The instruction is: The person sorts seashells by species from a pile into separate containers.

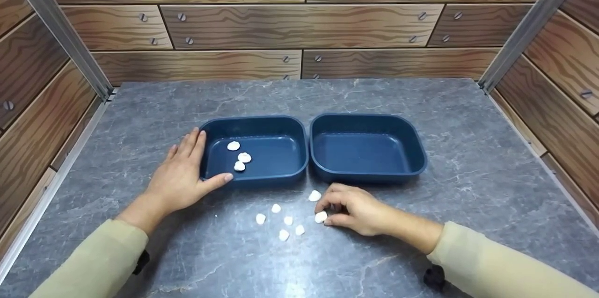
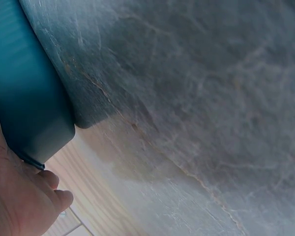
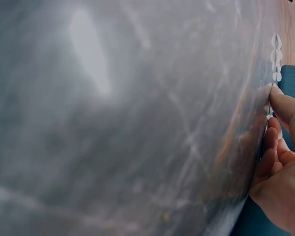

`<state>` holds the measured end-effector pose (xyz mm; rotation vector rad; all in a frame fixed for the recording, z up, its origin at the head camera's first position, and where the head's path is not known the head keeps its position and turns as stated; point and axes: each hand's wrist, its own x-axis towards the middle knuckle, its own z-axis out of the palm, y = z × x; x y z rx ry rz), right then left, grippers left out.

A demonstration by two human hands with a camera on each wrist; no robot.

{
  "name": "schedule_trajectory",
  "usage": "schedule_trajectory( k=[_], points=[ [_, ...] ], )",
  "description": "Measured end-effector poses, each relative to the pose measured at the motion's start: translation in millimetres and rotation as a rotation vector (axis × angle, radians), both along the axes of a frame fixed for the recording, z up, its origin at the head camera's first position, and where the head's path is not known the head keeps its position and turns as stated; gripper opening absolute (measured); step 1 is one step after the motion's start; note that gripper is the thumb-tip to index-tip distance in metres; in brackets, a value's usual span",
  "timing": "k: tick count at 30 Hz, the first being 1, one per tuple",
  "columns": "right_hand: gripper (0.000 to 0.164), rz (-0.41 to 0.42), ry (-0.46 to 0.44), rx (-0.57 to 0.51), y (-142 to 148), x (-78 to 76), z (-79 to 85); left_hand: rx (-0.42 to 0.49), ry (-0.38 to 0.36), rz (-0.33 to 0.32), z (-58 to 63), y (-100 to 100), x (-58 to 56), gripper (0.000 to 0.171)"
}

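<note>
My right hand (image 1: 358, 209) has its thumb and forefinger at a small white pebble (image 1: 321, 217) on the table, pinching it. In the right wrist view the right hand (image 3: 285, 152) is low against the tabletop and its fingers hide most of that pebble. Close by its knuckles lies another white pebble (image 1: 315, 195). My left hand (image 1: 182, 176) rests on the left blue bin (image 1: 262, 178), fingers stretched along its left side and thumb on the front rim. Inside that bin lie three white pebbles (image 1: 244, 157).
Several more white pebbles (image 1: 288, 220) are scattered on the grey marbled table (image 1: 224, 260) in front of the bins. A second blue bin (image 1: 369, 178) stands just right of the first, with nothing inside. Wood-patterned walls (image 1: 299, 26) enclose the back and sides.
</note>
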<state>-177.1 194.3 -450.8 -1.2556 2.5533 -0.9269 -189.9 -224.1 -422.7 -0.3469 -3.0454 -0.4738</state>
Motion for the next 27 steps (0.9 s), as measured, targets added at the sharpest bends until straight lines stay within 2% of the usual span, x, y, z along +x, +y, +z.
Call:
schedule_trajectory(
  k=[13,27],
  points=[
    [0.017,0.024,0.035,-0.038,-0.1,0.2,-0.2,0.006,-0.010,0.002,1.8,0.2,-0.2,0.124],
    [0.019,0.041,-0.010,-0.056,3.1,-1.2,5.7,-0.002,-0.011,0.002,1.2,0.4,0.2,0.123]
  ],
)
